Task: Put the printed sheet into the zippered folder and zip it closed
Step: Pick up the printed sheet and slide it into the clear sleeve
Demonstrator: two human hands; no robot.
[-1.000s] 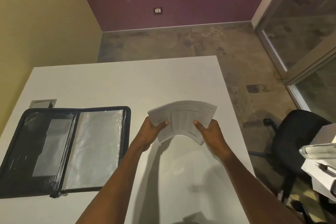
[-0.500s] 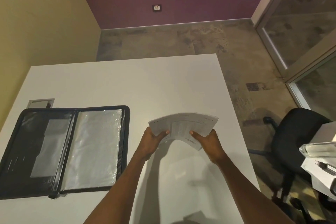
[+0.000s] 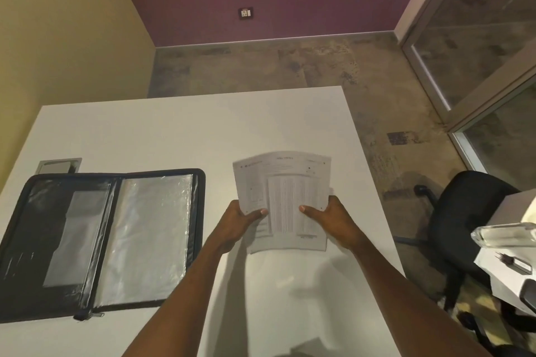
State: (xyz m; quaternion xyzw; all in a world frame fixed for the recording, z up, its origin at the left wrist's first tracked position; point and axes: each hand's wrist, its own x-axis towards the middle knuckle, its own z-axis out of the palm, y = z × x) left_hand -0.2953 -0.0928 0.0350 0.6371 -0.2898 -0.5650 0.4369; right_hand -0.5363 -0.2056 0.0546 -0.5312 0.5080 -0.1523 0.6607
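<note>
We hold the printed sheet (image 3: 282,200) in the air above the white table (image 3: 162,130), its print facing up toward us and its far end bowing gently. We judge it light and limp: it will sag wherever it is unsupported, crease if pinched hard, and catch on any edge it meets. The side margins near its lower half look like the sensible place to hold it, and that is where we have it.

Our left hand (image 3: 242,224) pinches the left margin, thumb on top of the page and the other fingers hidden beneath. Our right hand (image 3: 329,219) does the same on the right margin, thumb pressed on the printed face. Both hands are closed on the paper in a light grasp, not clenched (the page shows a soft curve between them, no sharp fold).

The zippered folder (image 3: 26,211) lies open and flat on the table to the left, well apart from the sheet. Its right half carries a shiny clear sleeve (image 3: 148,238), and the zipper pull (image 3: 87,315) rests at its near edge. The sheet is not yet inside, and the zip is undone.
</note>
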